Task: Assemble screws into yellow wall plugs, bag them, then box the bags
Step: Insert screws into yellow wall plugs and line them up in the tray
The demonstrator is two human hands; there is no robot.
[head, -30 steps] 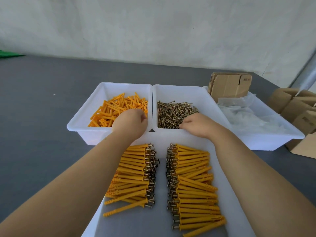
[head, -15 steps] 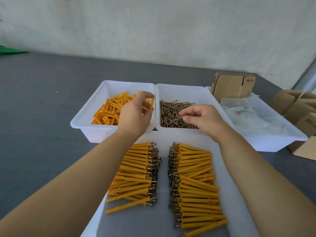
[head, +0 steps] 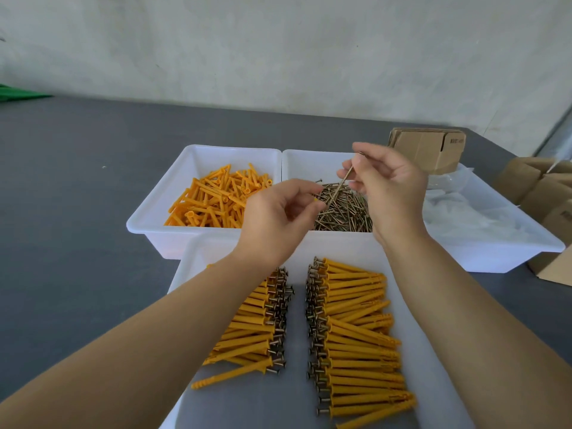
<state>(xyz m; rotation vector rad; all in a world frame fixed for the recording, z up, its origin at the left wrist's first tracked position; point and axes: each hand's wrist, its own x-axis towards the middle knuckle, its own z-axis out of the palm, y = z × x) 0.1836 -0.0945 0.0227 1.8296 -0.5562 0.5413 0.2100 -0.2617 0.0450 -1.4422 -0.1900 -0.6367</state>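
Observation:
My left hand (head: 275, 218) is raised over the gap between two white bins and pinches a yellow wall plug (head: 315, 200), of which only the tip shows between my fingers. My right hand (head: 387, 187) pinches a single screw (head: 344, 179), held slanted with its point toward the plug. The left bin (head: 161, 218) holds loose yellow plugs (head: 216, 199). The middle bin (head: 309, 159) holds loose screws (head: 343, 212). Two rows of assembled plugs with screws lie on the near white tray (head: 433, 366), one row at left (head: 257, 329) and one at right (head: 356, 335).
A third white bin (head: 495, 255) at right holds clear plastic bags (head: 464, 218) and flat cardboard box blanks (head: 430, 150). More cardboard boxes (head: 538, 187) stand at the far right on the grey table (head: 77, 212). A wall rises behind.
Both hands have lifted out of the bins. The left now holds a plug and the right a screw, and they have come together above the bins.

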